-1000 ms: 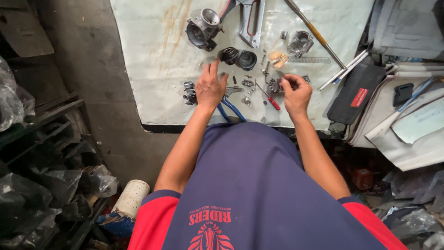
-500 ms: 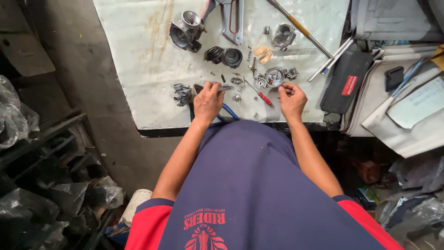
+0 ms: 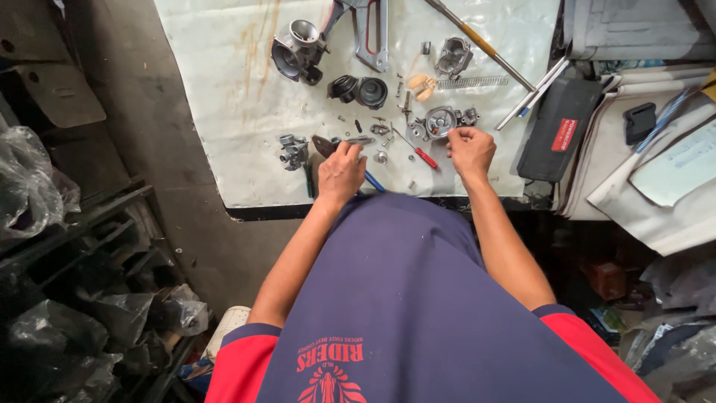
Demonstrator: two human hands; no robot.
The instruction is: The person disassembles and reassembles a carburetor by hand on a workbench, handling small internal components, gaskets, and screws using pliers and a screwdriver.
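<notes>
Fingers curled and bunched together, a person's right hand (image 3: 470,151) pinches at the near edge of a small round metal carburetor part (image 3: 441,122) lying on a stained white sheet (image 3: 224,149) spread over the workbench. The left hand (image 3: 341,173) rests knuckles-up on the sheet with its fingers folded down onto a flat grey metal piece (image 3: 344,141); whether they grip it or merely press on it cannot be told. A blue-handled tool (image 3: 374,181) pokes out from under that hand.

Between the two hands lie a small red-handled screwdriver (image 3: 419,152) and a scatter of tiny screws and jets (image 3: 382,134). Left of the left hand sits a small grey casting (image 3: 292,150). Farther up the sheet are two black rubber caps (image 3: 359,90), a carburetor body (image 3: 297,49), a second open metal housing (image 3: 453,56), a coil spring (image 3: 471,82) and a long yellow-handled screwdriver (image 3: 477,39). A black pouch (image 3: 559,128) lies just off the sheet's right edge, beside stacked papers (image 3: 656,186). Nothing stands between either hand and the parts.
</notes>
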